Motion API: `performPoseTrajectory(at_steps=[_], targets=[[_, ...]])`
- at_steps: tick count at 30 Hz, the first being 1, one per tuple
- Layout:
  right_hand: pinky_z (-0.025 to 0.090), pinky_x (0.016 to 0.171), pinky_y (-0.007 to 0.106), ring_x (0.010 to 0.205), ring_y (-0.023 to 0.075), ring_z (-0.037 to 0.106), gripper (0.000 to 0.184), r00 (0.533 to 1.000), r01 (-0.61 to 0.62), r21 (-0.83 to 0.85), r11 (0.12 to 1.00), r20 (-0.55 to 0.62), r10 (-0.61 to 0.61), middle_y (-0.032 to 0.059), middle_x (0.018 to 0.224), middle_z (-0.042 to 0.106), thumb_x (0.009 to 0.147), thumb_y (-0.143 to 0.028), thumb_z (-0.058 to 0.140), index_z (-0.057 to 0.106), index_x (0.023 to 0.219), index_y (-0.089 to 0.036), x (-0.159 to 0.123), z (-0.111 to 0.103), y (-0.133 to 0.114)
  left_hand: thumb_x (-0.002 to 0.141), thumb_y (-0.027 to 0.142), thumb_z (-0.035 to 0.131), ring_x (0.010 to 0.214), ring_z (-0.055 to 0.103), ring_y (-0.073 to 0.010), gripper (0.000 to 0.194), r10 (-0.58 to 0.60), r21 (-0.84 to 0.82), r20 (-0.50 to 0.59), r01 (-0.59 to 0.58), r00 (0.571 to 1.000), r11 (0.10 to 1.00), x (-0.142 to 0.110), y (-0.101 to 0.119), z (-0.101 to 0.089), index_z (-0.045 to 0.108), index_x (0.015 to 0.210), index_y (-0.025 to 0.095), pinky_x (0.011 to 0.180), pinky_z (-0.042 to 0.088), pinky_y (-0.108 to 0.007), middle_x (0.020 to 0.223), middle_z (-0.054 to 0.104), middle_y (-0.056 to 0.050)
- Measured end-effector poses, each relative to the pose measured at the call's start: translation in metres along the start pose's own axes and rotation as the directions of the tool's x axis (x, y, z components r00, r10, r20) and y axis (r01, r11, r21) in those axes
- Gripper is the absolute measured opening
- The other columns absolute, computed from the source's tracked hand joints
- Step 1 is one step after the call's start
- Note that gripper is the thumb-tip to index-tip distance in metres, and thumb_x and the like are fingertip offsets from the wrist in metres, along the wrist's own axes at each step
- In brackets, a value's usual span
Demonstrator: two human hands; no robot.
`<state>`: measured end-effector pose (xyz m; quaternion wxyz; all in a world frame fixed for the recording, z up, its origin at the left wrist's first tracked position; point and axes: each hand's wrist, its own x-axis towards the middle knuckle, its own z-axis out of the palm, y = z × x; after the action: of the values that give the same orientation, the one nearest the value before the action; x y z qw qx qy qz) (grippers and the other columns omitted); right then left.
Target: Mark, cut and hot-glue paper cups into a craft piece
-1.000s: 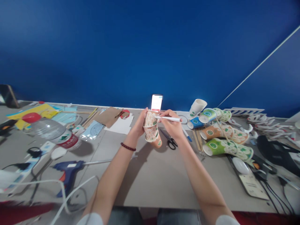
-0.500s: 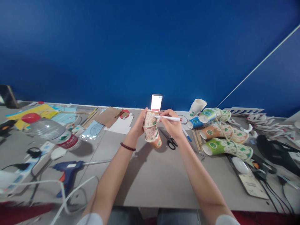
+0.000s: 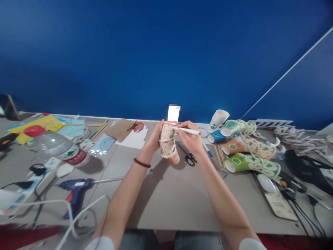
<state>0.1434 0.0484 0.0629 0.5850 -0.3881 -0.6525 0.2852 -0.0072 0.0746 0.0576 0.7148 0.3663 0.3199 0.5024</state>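
In the middle of the head view, my left hand (image 3: pixel 156 136) grips a stack of patterned paper cups (image 3: pixel 167 142) from its left side. The stack is cream with orange and green markings, and its lower end is solid orange. My right hand (image 3: pixel 190 136) holds a white marker pen (image 3: pixel 188 131) with a red end, its tip at the upper right of the stack's surface. Behind the stack a lit phone (image 3: pixel 173 113) leans against the blue wall. Black-handled scissors (image 3: pixel 191 159) lie under my right wrist.
A glue gun (image 3: pixel 78 191), a plastic bottle (image 3: pixel 62 147) and a power strip (image 3: pixel 33 184) lie to the left. Brown cardboard (image 3: pixel 121 129) sits at the back. More paper cups (image 3: pixel 243 162) and a white mouse (image 3: pixel 266 184) are on the right, with black cables near the edge.
The marker's red end has dipped slightly, and the pen has shifted a little at the stack's surface. My left hand and the stack have hardly moved.
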Motion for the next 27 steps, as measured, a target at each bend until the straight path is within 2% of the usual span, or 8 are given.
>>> performPoseTrajectory(at_steps=[5, 17, 27], targets=[[0.053, 0.086, 0.038, 0.103, 0.0232, 0.068, 0.006, 1.000, 0.003, 0.026, 1.000, 0.004, -0.003, 0.0022, 0.083, 0.071, 0.080, -0.018, 0.060, 0.061, 0.079, -0.024, -0.0002, 0.0005, -0.0005, 0.087, 0.053, 0.053, 0.060, 0.063, -0.0168, 0.045, -0.006, -0.002, -0.001, 0.006, 1.000, 1.000, 0.0024, -0.0012, -0.0021, 0.072, 0.088, 0.013, 0.062, 0.048, -0.027, 0.072, 0.072, -0.005], [0.050, 0.087, 0.039, 0.109, 0.0273, 0.068, 0.011, 0.998, -0.050, 0.031, 0.998, 0.028, 0.049, 0.0009, 0.076, 0.067, 0.073, -0.014, 0.055, 0.059, 0.070, -0.024, -0.0014, -0.0010, 0.0001, 0.087, 0.054, 0.054, 0.057, 0.061, -0.0167, 0.042, -0.025, 0.000, -0.024, 0.025, 0.999, 1.000, 0.0029, -0.0008, -0.0031, 0.069, 0.082, 0.014, 0.060, 0.046, -0.028, 0.067, 0.069, -0.005], [0.053, 0.085, 0.039, 0.102, 0.0258, 0.071, 0.008, 0.999, -0.018, 0.074, 0.997, -0.037, 0.021, 0.0013, 0.077, 0.069, 0.078, -0.016, 0.059, 0.061, 0.076, -0.024, -0.0002, -0.0005, 0.0028, 0.087, 0.054, 0.055, 0.055, 0.061, -0.0161, 0.043, -0.029, -0.004, -0.002, 0.029, 1.000, 1.000, 0.0014, 0.0001, -0.0029, 0.069, 0.081, 0.014, 0.057, 0.046, -0.027, 0.066, 0.069, -0.005]])
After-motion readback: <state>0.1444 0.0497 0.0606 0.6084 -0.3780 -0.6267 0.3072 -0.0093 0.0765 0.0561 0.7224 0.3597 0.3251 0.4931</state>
